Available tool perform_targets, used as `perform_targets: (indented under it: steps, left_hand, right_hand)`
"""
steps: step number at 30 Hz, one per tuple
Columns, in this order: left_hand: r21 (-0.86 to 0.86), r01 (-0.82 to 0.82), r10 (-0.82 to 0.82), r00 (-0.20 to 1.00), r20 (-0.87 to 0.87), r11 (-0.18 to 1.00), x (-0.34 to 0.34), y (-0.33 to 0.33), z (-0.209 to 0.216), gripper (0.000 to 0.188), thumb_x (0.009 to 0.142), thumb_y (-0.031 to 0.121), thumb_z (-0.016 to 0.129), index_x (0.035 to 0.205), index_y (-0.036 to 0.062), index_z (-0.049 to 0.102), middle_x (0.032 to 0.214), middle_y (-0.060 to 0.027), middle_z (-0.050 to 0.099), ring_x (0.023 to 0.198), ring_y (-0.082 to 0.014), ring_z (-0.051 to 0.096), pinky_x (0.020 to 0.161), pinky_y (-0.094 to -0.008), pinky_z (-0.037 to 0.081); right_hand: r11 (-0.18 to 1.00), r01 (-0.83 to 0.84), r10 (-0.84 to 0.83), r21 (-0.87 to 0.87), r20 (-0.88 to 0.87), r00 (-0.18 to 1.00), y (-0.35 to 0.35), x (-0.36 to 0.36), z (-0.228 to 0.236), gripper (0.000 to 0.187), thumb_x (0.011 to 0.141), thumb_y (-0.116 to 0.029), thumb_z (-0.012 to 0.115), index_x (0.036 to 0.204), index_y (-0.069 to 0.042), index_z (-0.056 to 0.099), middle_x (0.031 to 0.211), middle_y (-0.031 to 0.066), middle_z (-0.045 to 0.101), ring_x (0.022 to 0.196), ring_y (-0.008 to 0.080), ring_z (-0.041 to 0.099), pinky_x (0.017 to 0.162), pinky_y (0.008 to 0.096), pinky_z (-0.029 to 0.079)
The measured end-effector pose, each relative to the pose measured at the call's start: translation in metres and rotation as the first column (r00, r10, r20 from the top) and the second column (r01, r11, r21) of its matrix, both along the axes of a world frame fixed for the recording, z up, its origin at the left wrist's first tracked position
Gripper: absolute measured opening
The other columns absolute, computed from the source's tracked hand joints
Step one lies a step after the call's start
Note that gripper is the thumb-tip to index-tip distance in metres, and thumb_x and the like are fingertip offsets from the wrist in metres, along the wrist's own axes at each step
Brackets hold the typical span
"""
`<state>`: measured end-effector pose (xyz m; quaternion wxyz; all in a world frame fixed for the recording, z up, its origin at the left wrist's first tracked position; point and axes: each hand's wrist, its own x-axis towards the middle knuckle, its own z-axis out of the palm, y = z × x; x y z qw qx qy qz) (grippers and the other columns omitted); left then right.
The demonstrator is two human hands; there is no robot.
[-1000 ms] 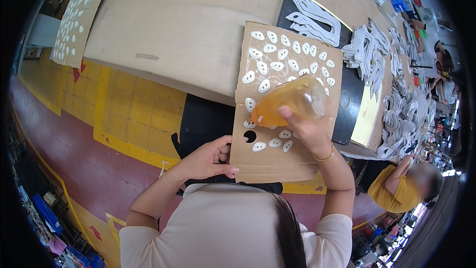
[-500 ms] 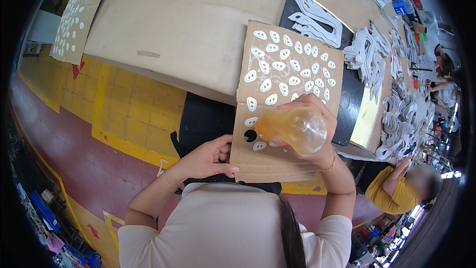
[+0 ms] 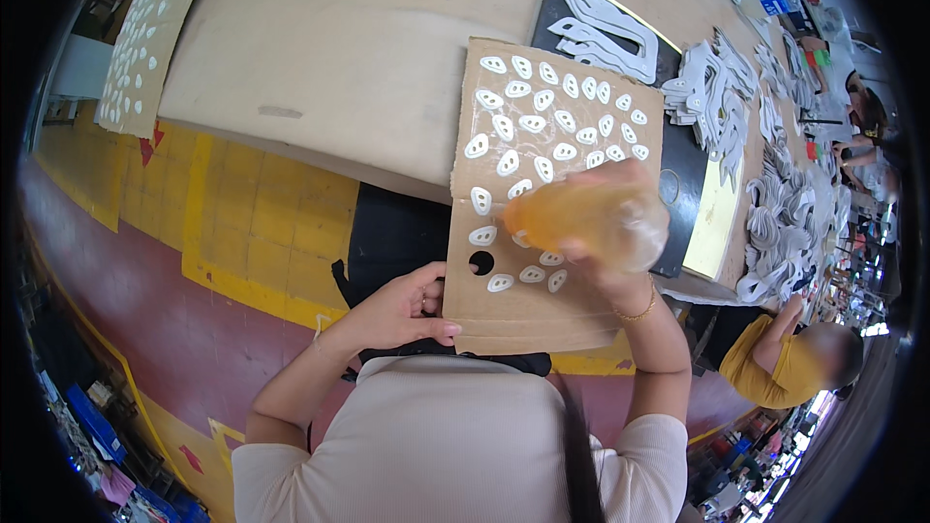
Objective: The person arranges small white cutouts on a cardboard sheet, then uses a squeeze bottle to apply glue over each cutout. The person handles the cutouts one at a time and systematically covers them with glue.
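Note:
Tilted over a cardboard sheet is a clear plastic bottle of amber liquid, gripped by my right hand and blurred by motion. Its narrow tip points left, over the small white two-holed pieces spread in rows on the sheet. Those pieces are oval to teardrop in shape, and some lie hidden behind the bottle and hand. My left hand pinches the sheet's near left edge, thumb on top and fingers at its side. Close to that edge, the sheet has a round dark hole.
Grey-white cut shapes lie on a black board beyond the sheet, with piles of more to the right. Another cardboard sheet with white pieces is at the table's far left. A person in yellow sits at right.
The bottle and my right hand have moved right and slightly up, uncovering several white pieces near the sheet's near edge. My left hand stays at the edge.

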<state>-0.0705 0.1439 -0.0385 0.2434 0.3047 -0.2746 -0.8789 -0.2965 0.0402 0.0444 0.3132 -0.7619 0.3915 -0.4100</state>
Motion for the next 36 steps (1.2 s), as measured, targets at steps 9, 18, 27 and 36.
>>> perform_targets:
  steps: [9,18,27,36]
  left_hand:
    - [-0.003,0.001,-0.001,1.000,0.025,1.000,0.000,-0.002,0.004,0.060,0.083,-0.005,0.059,0.136,0.0056,0.032,0.112,-0.0133,0.056,0.095,-0.0157,0.058,0.076,-0.0276,0.053]
    - [0.006,-0.051,0.051,0.999,0.005,0.999,-0.001,0.000,0.001,0.061,0.080,-0.008,0.062,0.133,0.0034,0.036,0.110,-0.0143,0.057,0.097,-0.0190,0.060,0.077,-0.0340,0.057]
    - [-0.007,-0.026,0.026,1.000,-0.006,1.000,-0.001,0.000,0.004,0.060,0.084,-0.003,0.060,0.136,0.0057,0.033,0.110,-0.0117,0.056,0.095,-0.0142,0.057,0.076,-0.0269,0.054]
    - [-0.010,-0.035,0.035,0.999,-0.022,0.999,0.000,0.001,0.001,0.059,0.084,-0.002,0.060,0.136,0.0057,0.033,0.110,-0.0118,0.056,0.093,-0.0139,0.058,0.076,-0.0272,0.054]
  right_hand:
    - [0.937,0.232,-0.290,0.260,0.215,0.932,0.011,-0.039,-0.006,0.045,0.073,-0.024,0.079,0.102,0.002,0.057,0.089,0.0061,0.063,0.080,0.0118,0.060,0.072,0.0263,0.050]
    - [0.942,0.194,-0.255,0.272,0.211,0.944,0.013,-0.031,-0.008,0.041,0.070,-0.018,0.081,0.096,0.002,0.057,0.085,0.0051,0.063,0.076,0.0104,0.059,0.069,0.0249,0.049]
    - [0.989,0.103,-0.101,0.111,-0.020,0.995,0.003,-0.014,0.003,0.035,0.065,-0.022,0.083,0.080,0.000,0.061,0.075,0.0064,0.059,0.064,0.0156,0.059,0.057,0.0249,0.046]
    - [0.998,0.000,-0.013,-0.065,-0.205,0.979,0.006,-0.006,0.021,0.035,0.059,-0.024,0.086,0.077,-0.002,0.065,0.068,0.0043,0.058,0.059,0.0152,0.057,0.050,0.0255,0.046]
